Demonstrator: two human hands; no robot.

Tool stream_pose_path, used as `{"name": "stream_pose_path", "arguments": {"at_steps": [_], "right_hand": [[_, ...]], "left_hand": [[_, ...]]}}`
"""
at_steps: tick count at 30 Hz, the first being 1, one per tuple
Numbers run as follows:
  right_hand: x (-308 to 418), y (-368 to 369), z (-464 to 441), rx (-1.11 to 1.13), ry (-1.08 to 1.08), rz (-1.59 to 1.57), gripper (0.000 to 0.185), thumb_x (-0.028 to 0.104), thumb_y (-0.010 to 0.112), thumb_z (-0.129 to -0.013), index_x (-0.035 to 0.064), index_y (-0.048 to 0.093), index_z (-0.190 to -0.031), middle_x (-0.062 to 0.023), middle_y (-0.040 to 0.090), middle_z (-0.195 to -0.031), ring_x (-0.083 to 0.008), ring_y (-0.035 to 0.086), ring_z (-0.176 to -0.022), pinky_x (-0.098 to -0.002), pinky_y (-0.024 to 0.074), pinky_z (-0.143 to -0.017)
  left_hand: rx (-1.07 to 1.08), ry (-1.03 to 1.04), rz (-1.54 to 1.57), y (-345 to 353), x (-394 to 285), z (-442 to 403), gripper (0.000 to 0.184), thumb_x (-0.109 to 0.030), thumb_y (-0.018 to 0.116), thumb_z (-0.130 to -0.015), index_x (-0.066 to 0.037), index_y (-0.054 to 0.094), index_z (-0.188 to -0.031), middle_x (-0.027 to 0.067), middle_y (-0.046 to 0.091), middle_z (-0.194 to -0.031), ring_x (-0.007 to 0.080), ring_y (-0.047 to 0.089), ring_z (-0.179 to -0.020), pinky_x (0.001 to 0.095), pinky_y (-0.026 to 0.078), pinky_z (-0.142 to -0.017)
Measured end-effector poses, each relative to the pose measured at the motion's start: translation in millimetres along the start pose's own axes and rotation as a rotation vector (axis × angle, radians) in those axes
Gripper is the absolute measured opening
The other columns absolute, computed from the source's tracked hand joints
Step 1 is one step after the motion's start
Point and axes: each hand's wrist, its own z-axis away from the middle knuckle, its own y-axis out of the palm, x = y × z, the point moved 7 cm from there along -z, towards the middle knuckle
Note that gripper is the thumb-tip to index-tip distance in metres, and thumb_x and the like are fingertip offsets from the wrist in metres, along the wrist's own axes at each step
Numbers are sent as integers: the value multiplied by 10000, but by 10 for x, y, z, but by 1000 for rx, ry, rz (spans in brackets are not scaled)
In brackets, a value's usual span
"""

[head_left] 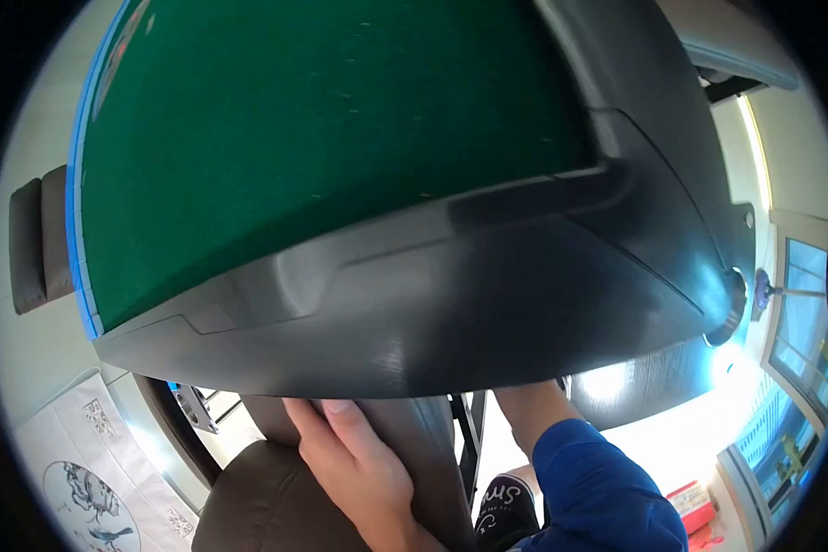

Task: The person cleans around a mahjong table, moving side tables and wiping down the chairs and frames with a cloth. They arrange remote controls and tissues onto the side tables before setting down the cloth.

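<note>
A table with green felt and a thick glossy black rim fills most of the view. My left hand is at the rim's lower edge, with thumb and forefinger stretched out and a gap between them. Its fingertips meet the underside of the rim, and nothing shows between them. My right forearm, in a blue sleeve, reaches beneath the rim. The rim hides my right hand, so its fingers and anything they hold are out of sight.
Below my left hand is a brown padded seat. A pale printed panel stands at lower left, and a dark brown cushioned seat farther left. At right are a window and a red box. Light glares beneath the table.
</note>
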Motion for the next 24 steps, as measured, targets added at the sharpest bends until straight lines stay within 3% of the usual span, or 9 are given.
{"name": "stream_pose_path", "arguments": {"at_steps": [6, 7, 10, 12, 13, 16, 19, 22, 24], "right_hand": [[87, -1320, -34, -207, -16, 57, 449, 87, 481, -870, -11, 423, -1304, -144, 594, -1145, -272, 590, -1027, -359, 481, -886], [82, -1474, -45, 111, -147, 204, 374, 104, 470, -858, 37, 525, -1222, -83, 595, -1139, -197, 593, -982, -318, 482, -869], [97, -2030, 419, 15, -272, 510, 360, 91, 504, -839, 46, 549, -1193, -72, 624, -1044, -177, 593, -939, -362, 473, -832], [324, -1990, 914, -16, -507, 1162, 362, 131, 566, -811, 31, 602, -1157, -169, 625, -1047, -290, 585, -1051, -360, 453, -932], [367, -2125, 1069, -29, -506, 1152, 362, 131, 566, -811, 31, 602, -1157, -169, 625, -1047, -290, 585, -1051, -360, 453, -932], [342, -2372, 1482, 48, -617, 1621, 384, 106, 579, -755, 67, 625, -1134, -221, 609, -1059, -366, 557, -1074, -396, 443, -931], [228, -2857, 1782, 104, -263, 1746, 436, 174, 570, -791, 139, 590, -1225, -197, 601, -1120, -346, 575, -1059, -391, 459, -906], [-35, -3228, 2126, -13, 411, 1600, 477, 273, 496, -847, 145, 516, -1307, -202, 629, -1104, -349, 604, -1036, -395, 470, -875], [-472, -3636, 2129, 35, 440, 1584, 442, 268, 447, -867, 112, 528, -1272, -204, 642, -1047, -341, 604, -1023, -406, 454, -883]], "left_hand": [[-141, -34, 58, -4, 61, 24, 608, -470, 367, -980, 22, 449, -1328, 160, 542, -1260, 254, 509, -1152, 320, 343, -1010], [-105, -31, 90, 10, 20, 28, 622, -490, 375, -973, 22, 462, -1316, 151, 542, -1258, 245, 509, -1149, 315, 345, -1007], [-100, -1, 59, 33, 19, 19, 685, -544, 384, -939, -8, 442, -1363, 143, 524, -1314, 239, 499, -1192, 294, 339, -1022], [-148, 7, 38, 24, 33, -11, 650, -515, 384, -939, -18, 450, -1353, 162, 541, -1289, 268, 527, -1164, 309, 365, -1002], [-137, 11, 28, 33, 45, -17, 650, -515, 384, -939, -18, 450, -1353, 162, 541, -1289, 268, 527, -1164, 309, 365, -1002], [-107, 118, 7, 30, 28, -110, 693, -545, 390, -911, -27, 443, -1368, 159, 533, -1306, 269, 518, -1185, 300, 357, -1015], [-33, 80, 89, 18, 151, -326, 722, -572, 406, -886, -35, 456, -1366, 150, 527, -1316, 275, 511, -1192, 304, 355, -1018], [-19, 52, 54, 6, 296, -429, 723, -584, 412, -875, -20, 500, -1319, 168, 563, -1261, 279, 536, -1159, 324, 378, -992], [-13, 61, 32, 34, 336, -412, 725, -586, 412, -874, -22, 499, -1321, 168, 562, -1263, 279, 535, -1161, 324, 377, -994]]}}
